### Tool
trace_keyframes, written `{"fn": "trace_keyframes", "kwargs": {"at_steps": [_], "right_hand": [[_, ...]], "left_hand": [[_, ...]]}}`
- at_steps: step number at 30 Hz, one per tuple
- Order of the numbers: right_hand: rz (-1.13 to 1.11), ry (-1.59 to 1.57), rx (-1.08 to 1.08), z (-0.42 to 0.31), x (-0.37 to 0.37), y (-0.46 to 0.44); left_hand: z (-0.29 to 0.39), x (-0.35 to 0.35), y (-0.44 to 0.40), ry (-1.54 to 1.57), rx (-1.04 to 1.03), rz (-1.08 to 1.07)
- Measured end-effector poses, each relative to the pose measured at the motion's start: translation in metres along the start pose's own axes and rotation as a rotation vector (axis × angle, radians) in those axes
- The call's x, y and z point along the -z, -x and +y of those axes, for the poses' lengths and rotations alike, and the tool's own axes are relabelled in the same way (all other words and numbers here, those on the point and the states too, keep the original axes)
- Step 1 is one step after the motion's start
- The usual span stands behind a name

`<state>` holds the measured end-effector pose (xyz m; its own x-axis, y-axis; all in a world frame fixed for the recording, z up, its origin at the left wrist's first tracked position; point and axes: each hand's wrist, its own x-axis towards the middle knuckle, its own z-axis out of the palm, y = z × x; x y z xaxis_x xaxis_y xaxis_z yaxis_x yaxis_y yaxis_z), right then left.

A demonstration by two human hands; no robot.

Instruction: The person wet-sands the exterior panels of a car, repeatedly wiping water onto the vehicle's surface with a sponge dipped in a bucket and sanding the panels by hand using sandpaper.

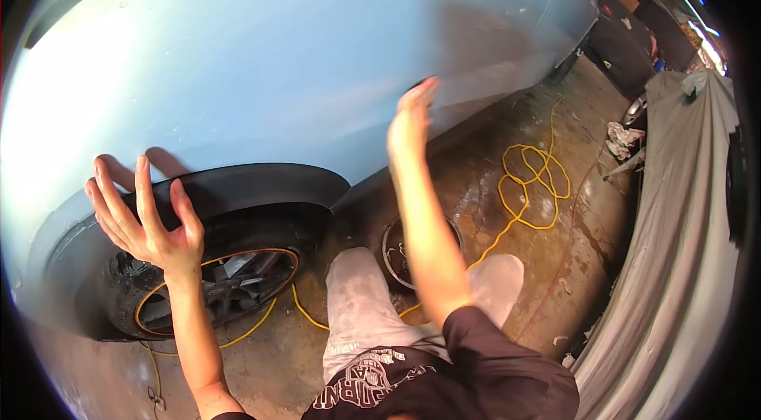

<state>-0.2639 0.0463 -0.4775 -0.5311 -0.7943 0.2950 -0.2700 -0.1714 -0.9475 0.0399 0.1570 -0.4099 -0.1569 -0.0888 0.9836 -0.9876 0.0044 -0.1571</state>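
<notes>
A light blue car body panel (261, 63) fills the upper left of the head view. My left hand (151, 218) is spread with its fingers apart at the black wheel arch trim (269, 182), above the wheel (230, 285) with an orange rim line. Its fingertips reach the blue panel. Farther right, my right hand (412, 119) is raised at the lower part of the panel, blurred by motion. A dark edge shows at its fingertips, but I cannot make out whether it is a held thing.
On the concrete floor lies a coiled yellow cord (527, 182). A round object (396, 250) sits beside my legs. Grey draped sheeting (674, 222) hangs at the right, near crumpled white material (624, 140). Dark items stand at the upper right.
</notes>
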Motion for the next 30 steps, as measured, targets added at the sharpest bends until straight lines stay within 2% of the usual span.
{"fn": "trace_keyframes", "kwargs": {"at_steps": [1, 3, 4, 6, 9, 10, 13, 15, 16, 18, 21, 22, 23, 25, 26, 28, 29, 30], "right_hand": [[0.067, -0.073, -0.084, 0.018, 0.014, -0.038], [0.146, -0.024, -0.159, 0.025, 0.000, -0.048], [0.123, -0.535, -0.095, 0.002, -0.033, -0.007], [0.097, -1.044, -0.020, -0.012, -0.050, 0.050], [0.026, 0.229, 0.284, 0.002, -0.041, 0.074], [0.018, 0.265, 0.280, 0.035, -0.019, 0.026], [0.046, 0.147, -0.123, 0.053, 0.044, -0.077], [0.068, 0.128, -0.071, 0.055, 0.021, -0.064], [0.138, 0.157, 0.173, 0.035, -0.008, -0.016], [0.079, -0.334, 0.216, 0.039, -0.037, 0.041], [-0.070, 0.366, 0.301, 0.020, -0.024, 0.066], [0.009, 0.336, 0.195, 0.040, -0.009, 0.013], [0.041, 0.146, 0.042, 0.054, 0.015, -0.040], [0.095, 0.097, -0.101, 0.076, 0.058, -0.113], [0.105, -0.002, -0.152, 0.080, 0.058, -0.118], [0.127, 0.130, -0.054, 0.084, 0.028, -0.093], [0.130, 0.369, 0.092, 0.054, 0.009, -0.037], [0.028, 0.321, 0.104, 0.045, 0.014, -0.009]], "left_hand": [[0.001, 0.003, 0.002, -0.130, -0.002, -0.065], [0.001, -0.005, 0.003, -0.146, -0.021, 0.004], [0.000, -0.007, -0.002, -0.073, -0.044, 0.060], [-0.005, -0.008, 0.000, -0.060, -0.066, 0.064], [-0.004, -0.010, 0.000, -0.025, -0.065, 0.077], [-0.004, -0.009, 0.001, -0.044, -0.066, 0.070], [-0.003, -0.007, 0.002, -0.058, -0.068, 0.055], [-0.002, -0.009, 0.000, -0.052, -0.081, 0.081], [-0.005, -0.012, 0.000, -0.065, -0.107, 0.104], [-0.012, -0.015, 0.001, -0.061, -0.153, 0.136], [-0.013, -0.014, 0.001, -0.015, -0.161, 0.136], [-0.014, -0.013, 0.003, -0.024, -0.162, 0.124], [-0.009, -0.013, 0.005, -0.045, -0.119, 0.117], [-0.006, -0.016, 0.004, -0.050, -0.112, 0.136], [-0.005, -0.016, 0.003, -0.026, -0.097, 0.148], [-0.008, -0.019, 0.004, -0.010, -0.105, 0.186], [-0.012, -0.018, 0.005, -0.014, -0.131, 0.175], [-0.017, -0.017, 0.006, -0.018, -0.158, 0.164]]}}
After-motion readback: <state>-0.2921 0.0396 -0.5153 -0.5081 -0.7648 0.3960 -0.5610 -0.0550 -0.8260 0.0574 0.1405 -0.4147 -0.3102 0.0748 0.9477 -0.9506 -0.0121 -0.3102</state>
